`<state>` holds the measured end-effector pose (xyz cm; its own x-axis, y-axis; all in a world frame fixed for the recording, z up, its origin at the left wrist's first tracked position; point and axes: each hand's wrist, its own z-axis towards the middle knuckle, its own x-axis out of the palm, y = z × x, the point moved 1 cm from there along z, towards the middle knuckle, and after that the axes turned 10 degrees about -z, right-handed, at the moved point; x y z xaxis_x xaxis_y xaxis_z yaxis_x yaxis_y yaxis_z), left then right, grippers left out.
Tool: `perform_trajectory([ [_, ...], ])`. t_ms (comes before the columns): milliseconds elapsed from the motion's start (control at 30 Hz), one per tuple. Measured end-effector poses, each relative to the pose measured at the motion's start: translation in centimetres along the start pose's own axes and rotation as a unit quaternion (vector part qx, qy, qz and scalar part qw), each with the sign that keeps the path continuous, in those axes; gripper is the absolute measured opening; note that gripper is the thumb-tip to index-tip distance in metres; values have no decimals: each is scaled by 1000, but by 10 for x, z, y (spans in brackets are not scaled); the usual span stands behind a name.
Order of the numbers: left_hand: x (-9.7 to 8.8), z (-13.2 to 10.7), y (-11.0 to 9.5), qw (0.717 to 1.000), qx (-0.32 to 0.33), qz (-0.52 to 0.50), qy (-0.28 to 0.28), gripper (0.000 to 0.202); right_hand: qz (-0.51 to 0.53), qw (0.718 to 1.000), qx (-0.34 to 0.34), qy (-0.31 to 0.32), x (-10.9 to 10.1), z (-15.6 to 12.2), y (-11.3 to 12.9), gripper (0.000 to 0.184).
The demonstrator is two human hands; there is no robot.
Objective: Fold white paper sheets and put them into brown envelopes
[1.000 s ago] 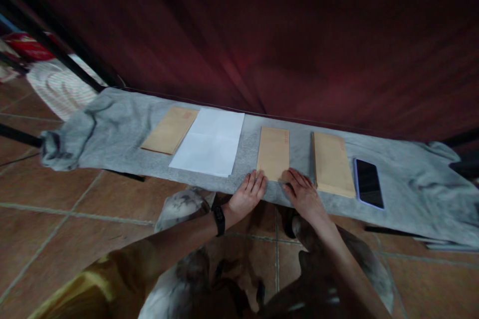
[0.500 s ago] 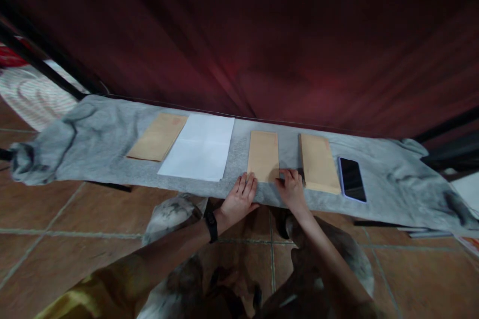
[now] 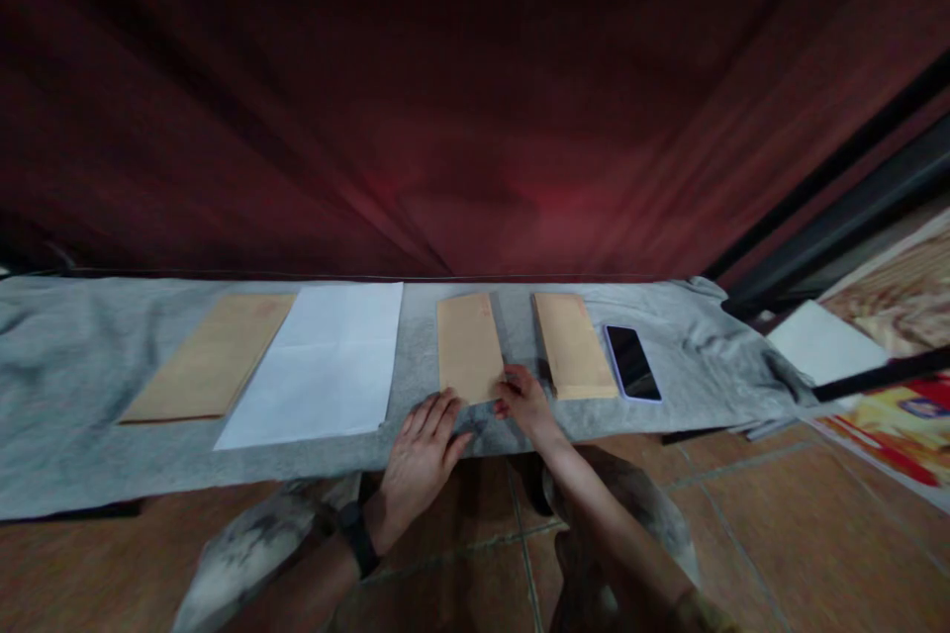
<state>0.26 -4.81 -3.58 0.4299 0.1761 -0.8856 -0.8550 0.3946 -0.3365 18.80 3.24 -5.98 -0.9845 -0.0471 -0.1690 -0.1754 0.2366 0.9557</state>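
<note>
Middle brown envelope (image 3: 467,346) near frame centre, on grey cloth (image 3: 418,336). Left hand (image 3: 422,450) spread open, fingertips at the envelope's lower left corner. Right hand (image 3: 525,401) curled at its lower right corner; whether pinching, cannot tell. A second ago: right fingers lay flatter, envelope slanted less. Envelope and phone (image 3: 632,363) now further left in frame; red-and-yellow print (image 3: 902,430) showing lower right.
</note>
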Motion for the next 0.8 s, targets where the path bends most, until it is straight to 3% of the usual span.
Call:
perform_trajectory([
  [100, -2, 5, 11, 998, -7, -41, -38, 46, 56, 998, -24, -24, -5, 1, 13, 39],
  [167, -1, 8, 18, 997, -9, -60, -57, 46, 80, 994, -48, -59, -19, 3, 25, 42],
  [333, 6, 10, 29, 994, -4, -72, -77, 49, 62, 981, -80, -167, -84, 8, 45, 49],
  [500, 15, 8, 34, 996, 5, -52, -69, 47, 58, 971, -54, -226, -135, 12, 30, 45],
  [800, 17, 7, 37, 996, 16, -52, -65, 43, -5, 971, -21, -239, -154, 8, 6, 42],
])
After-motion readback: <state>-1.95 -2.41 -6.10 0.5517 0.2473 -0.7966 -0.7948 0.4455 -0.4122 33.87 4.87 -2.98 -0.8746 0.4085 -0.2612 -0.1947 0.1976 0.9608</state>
